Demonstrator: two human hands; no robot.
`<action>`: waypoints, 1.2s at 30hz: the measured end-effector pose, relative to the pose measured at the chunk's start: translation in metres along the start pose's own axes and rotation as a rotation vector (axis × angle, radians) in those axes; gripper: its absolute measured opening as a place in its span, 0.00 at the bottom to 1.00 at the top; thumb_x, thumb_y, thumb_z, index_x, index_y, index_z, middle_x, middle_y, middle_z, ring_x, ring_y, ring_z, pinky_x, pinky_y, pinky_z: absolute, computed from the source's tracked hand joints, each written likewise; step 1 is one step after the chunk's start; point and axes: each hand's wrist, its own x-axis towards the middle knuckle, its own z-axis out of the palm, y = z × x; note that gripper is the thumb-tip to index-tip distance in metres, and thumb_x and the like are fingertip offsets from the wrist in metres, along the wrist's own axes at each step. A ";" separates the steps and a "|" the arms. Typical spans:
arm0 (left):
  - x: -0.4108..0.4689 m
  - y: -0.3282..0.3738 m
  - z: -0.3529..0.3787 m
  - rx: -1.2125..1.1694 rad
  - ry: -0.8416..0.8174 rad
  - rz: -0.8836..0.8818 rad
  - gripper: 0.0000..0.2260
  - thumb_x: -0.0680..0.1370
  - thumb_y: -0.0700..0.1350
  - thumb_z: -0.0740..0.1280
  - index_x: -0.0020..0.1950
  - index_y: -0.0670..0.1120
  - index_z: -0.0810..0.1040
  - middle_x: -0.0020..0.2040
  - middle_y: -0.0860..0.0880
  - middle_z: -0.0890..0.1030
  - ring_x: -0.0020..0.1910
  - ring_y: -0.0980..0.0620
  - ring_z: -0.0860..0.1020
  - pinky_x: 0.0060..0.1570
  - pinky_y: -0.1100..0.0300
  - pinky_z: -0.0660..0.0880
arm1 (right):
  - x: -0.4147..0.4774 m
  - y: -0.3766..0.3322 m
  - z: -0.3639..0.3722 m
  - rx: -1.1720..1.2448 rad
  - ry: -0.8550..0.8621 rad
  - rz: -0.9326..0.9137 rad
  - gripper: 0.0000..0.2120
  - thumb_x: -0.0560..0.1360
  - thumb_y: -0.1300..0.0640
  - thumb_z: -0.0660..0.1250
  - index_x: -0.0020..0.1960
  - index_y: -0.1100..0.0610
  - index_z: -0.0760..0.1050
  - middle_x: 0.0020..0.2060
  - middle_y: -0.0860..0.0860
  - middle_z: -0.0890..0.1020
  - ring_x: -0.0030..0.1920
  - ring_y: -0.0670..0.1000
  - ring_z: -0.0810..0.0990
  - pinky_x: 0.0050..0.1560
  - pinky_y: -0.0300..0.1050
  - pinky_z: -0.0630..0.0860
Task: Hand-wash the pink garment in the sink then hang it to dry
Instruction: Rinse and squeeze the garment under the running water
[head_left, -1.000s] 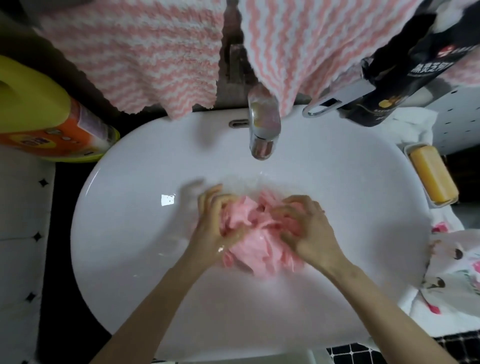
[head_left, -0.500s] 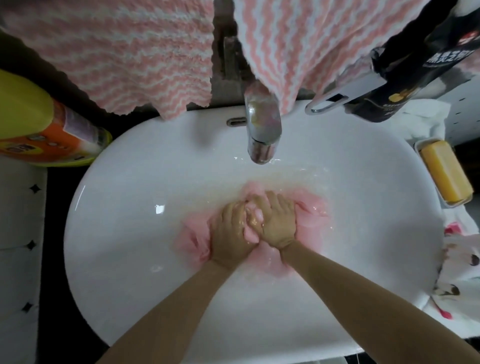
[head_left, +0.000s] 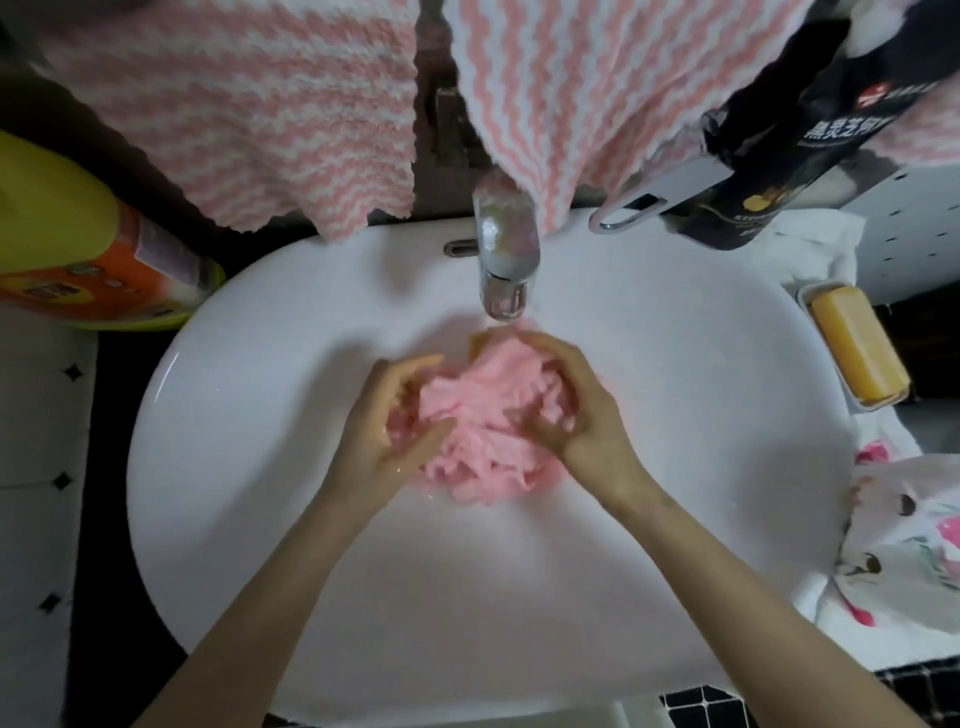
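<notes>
Sink (head_left: 249, 467): pink garment (head_left: 483, 415), pressed flat under both hands half a second ago, is now bunched into a wad just below the faucet (head_left: 506, 260). Left hand (head_left: 384, 431) and right hand (head_left: 576, 415) have parted, each curled round one side of it; judged mid-scrub, hanging not yet begun. Writing: black bottle (head_left: 810, 130), back right, white Chinese characters, partly legible ("黑灵芝"); yellow bottle (head_left: 67, 249) label too blurred.

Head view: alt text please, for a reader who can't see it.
The left hand and right hand grip a bunched pink garment in a white sink, just below the tap. A yellow soap bar lies in a dish at the right; striped towels hang behind.
</notes>
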 end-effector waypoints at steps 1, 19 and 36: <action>-0.009 -0.006 0.001 0.054 0.043 0.008 0.17 0.72 0.51 0.66 0.60 0.55 0.75 0.56 0.48 0.74 0.56 0.49 0.75 0.54 0.54 0.74 | -0.013 0.002 -0.001 -0.141 -0.011 -0.047 0.20 0.71 0.59 0.73 0.58 0.43 0.73 0.52 0.41 0.77 0.53 0.39 0.75 0.53 0.35 0.73; -0.011 -0.100 0.087 0.841 0.369 0.097 0.07 0.77 0.45 0.59 0.53 0.47 0.73 0.45 0.46 0.78 0.42 0.45 0.73 0.41 0.54 0.69 | 0.008 0.113 0.062 -1.020 0.198 -0.240 0.16 0.74 0.47 0.55 0.50 0.56 0.74 0.44 0.57 0.79 0.42 0.59 0.76 0.46 0.48 0.77; 0.000 -0.025 0.041 0.306 0.167 -0.139 0.23 0.75 0.55 0.65 0.68 0.52 0.68 0.61 0.47 0.71 0.60 0.48 0.71 0.59 0.55 0.68 | -0.016 0.027 0.016 -0.566 0.102 0.071 0.22 0.76 0.37 0.57 0.66 0.45 0.70 0.56 0.53 0.77 0.56 0.50 0.74 0.57 0.49 0.73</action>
